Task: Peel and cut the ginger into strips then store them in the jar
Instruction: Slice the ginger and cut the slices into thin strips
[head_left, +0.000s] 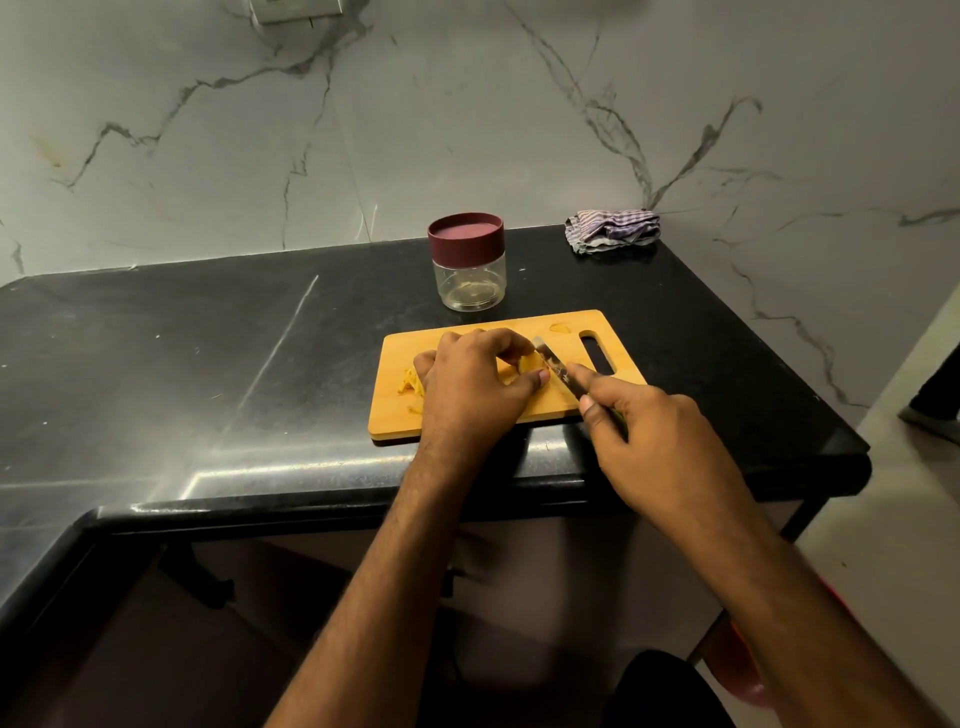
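A wooden cutting board (618, 325) lies on the black counter near its front edge. My left hand (470, 387) presses a yellow piece of ginger (531, 365) onto the board with curled fingers. My right hand (662, 441) grips a knife (558, 371) whose blade rests against the ginger's right side, index finger along the spine. A small pile of cut ginger strips (410, 383) lies on the board left of my left hand. A clear jar (469, 283) with a maroon lid stands closed behind the board, a few strips visible at its bottom.
A crumpled striped cloth (613, 230) sits at the counter's back right corner against the marble wall. The black counter (208, 364) stretches left. The counter's right edge drops to the floor, where someone's foot (930, 418) shows.
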